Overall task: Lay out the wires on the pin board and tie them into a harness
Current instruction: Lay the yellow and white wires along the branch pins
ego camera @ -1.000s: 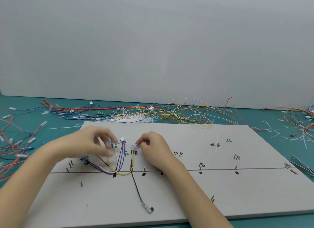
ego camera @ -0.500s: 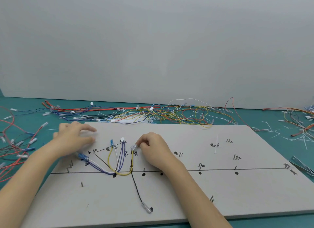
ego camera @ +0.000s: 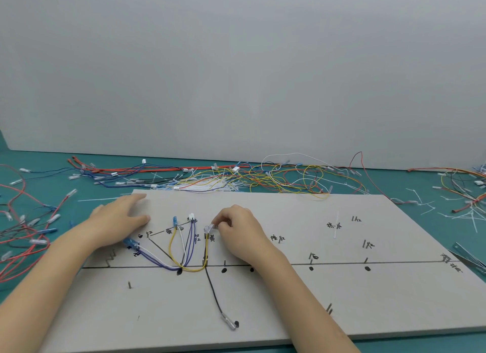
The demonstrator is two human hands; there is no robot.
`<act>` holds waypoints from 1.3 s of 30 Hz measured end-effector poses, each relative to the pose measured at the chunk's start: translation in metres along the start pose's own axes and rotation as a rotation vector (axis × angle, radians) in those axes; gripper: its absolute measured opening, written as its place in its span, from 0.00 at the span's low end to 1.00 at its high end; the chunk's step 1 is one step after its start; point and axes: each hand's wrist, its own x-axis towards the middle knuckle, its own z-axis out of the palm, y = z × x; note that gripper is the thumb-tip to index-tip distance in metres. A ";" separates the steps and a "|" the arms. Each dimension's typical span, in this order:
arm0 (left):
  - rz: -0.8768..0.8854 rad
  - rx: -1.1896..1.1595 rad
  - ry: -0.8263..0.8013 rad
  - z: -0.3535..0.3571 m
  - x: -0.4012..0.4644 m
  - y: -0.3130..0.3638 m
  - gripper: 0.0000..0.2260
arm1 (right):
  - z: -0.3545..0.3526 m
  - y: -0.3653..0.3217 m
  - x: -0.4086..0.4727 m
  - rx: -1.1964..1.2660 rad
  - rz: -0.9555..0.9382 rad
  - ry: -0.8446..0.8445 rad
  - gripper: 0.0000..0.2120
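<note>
Resting flat on the far left corner of the pin board (ego camera: 289,300), the left hand (ego camera: 119,218) has its fingers spread and grips nothing; the right hand (ego camera: 236,230) sits near the board's middle with fingertips pinched together on the clear terminal (ego camera: 207,228) at the top of the yellow wire (ego camera: 172,243); that yellow wire dips down to the drawn horizontal line and climbs again to a blue terminal (ego camera: 174,220); beside it, purple wires (ego camera: 190,244) and a white wire (ego camera: 183,244) share the same low bend, the purple ones ending at a white connector (ego camera: 191,217); a black wire (ego camera: 214,292) runs from the line toward the near edge, ending in a clear terminal; beyond the board's far edge a loose wire pile (ego camera: 263,176) sprawls over the teal table (ego camera: 39,173); white cable ties (ego camera: 420,208) lie scattered at the right.
</note>
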 end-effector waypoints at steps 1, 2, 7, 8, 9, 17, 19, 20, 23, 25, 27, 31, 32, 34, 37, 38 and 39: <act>0.002 0.002 0.009 0.001 0.000 0.001 0.23 | 0.000 0.000 0.000 -0.002 -0.004 -0.001 0.16; 0.008 0.005 0.016 0.001 0.000 0.001 0.23 | 0.000 0.000 0.000 -0.001 -0.006 0.001 0.16; 0.064 -0.087 -0.004 0.004 0.002 -0.001 0.21 | 0.000 0.001 0.000 0.007 -0.009 0.007 0.16; 0.067 -0.100 -0.003 0.005 0.002 -0.001 0.21 | 0.000 0.001 0.000 0.006 -0.010 0.007 0.16; 0.063 -0.128 -0.013 0.006 0.003 -0.001 0.22 | 0.000 0.001 0.000 0.004 -0.010 0.006 0.16; 0.014 -0.047 0.020 0.010 0.008 0.002 0.29 | 0.002 0.001 -0.001 -0.026 -0.011 0.001 0.16; 0.013 -0.023 0.058 0.012 0.009 0.001 0.29 | 0.003 0.001 -0.001 -0.032 -0.007 -0.002 0.16; 0.037 -0.040 0.057 0.012 0.010 0.001 0.29 | 0.002 0.001 -0.001 -0.034 -0.004 -0.001 0.16; 0.021 -0.030 0.045 0.014 0.009 0.003 0.29 | 0.003 0.002 -0.001 -0.032 0.003 -0.002 0.16; -0.011 -0.007 0.059 0.014 0.008 0.004 0.32 | 0.003 0.001 -0.001 -0.032 0.003 0.002 0.16; -0.011 -0.010 0.047 0.014 0.007 0.005 0.34 | 0.004 0.002 -0.001 -0.027 0.006 0.013 0.16; -0.005 -0.005 0.076 0.014 0.008 0.005 0.35 | 0.004 0.002 -0.001 -0.026 0.007 0.019 0.16; 0.002 -0.008 0.064 0.015 0.008 0.005 0.35 | 0.005 0.002 -0.001 -0.027 0.009 0.018 0.16; 0.000 -0.005 0.054 0.017 0.008 0.006 0.34 | 0.005 0.003 -0.001 -0.034 0.008 0.016 0.16; -0.007 -0.006 0.066 0.016 0.009 0.006 0.34 | 0.005 0.003 -0.001 -0.040 0.004 0.023 0.16; -0.004 -0.004 0.056 0.016 0.008 0.005 0.34 | 0.006 0.003 -0.001 -0.042 0.002 0.024 0.16; -0.001 0.002 0.047 0.016 0.008 0.006 0.33 | 0.006 0.004 -0.001 -0.042 0.000 0.025 0.16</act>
